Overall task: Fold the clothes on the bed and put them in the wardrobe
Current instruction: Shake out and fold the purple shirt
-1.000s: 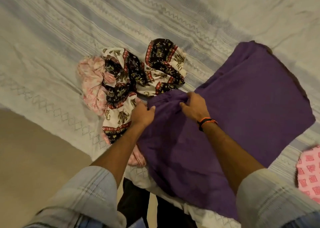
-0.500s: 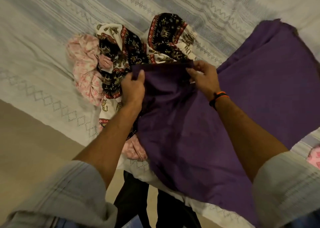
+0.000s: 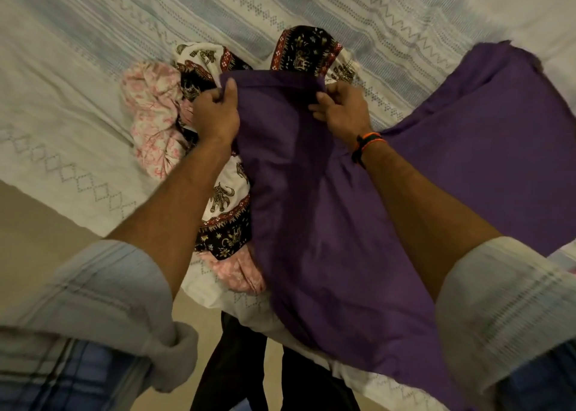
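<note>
1. Left hand (image 3: pixel 215 114) is pinching one end of the purple cloth's (image 3: pixel 327 223) top edge, thumb on the near face, other fingers curled behind w/ fabric betw. them.
2. Right hand (image 3: pixel 341 108) is gripping the other end of that edge the same way, fingers curled over it; black-and-orange wristband (image 3: pixel 367 144) is sitting on that wrist.
3. Both hands are holding the edge raised and stretched taut betw. them, prob. to square it up and find the line for a fold.
4. Rest of the purple cloth is draping down twd the person and trailing off to the right across the bedsheet (image 3: pixel 78 67), so most of it is lying on the bed, only the near end is lifted.
5. Elephant-print garment (image 3: pixel 224 198) is lying crumpled just behind and left of the lifted edge, partly hidden by it; pink floral garment (image 3: pixel 149 114) is bunched against its left side. Neither is folded yet.
6. Judgement: task is early, 1st fold being set up, wardrobe not in view.
</note>
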